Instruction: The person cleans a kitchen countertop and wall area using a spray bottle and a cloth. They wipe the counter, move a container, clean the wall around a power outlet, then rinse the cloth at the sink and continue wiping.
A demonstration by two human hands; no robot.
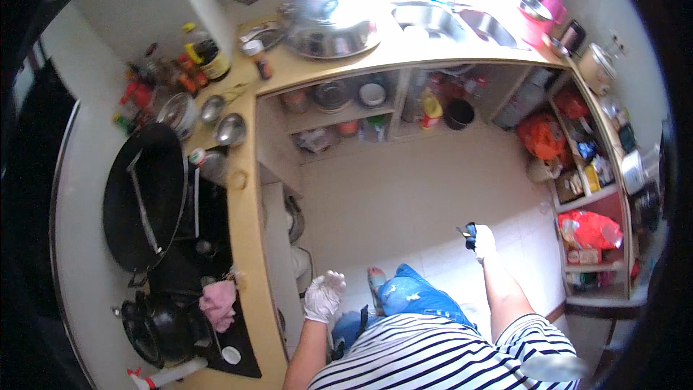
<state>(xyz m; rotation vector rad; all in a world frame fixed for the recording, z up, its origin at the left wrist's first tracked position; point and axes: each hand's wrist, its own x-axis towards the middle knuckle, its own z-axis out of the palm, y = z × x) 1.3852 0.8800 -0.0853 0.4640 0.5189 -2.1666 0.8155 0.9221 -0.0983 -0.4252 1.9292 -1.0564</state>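
My left hand (325, 295), in a whitish glove, is raised beside the left counter with its fingers slightly curled and nothing seen in it. On the other side, my right hand (485, 242) wears a similar glove and holds a small dark object (470, 236) with a thin tip; what it is cannot be told. Both hands are over the floor, well apart. Left of my left hand, a pink cloth (218, 305) lies by the black stove, where a black pot (168, 327) stands. A large black wok (146, 197) is farther along.
A wooden-edged counter (246, 238) runs along the left and far sides, with bottles, steel bowls (230, 129), a big steel pan (331, 38) and a double sink (430, 21). Open cabinets below hold a black bucket (458, 114). Shelves at right hold red bags (590, 229).
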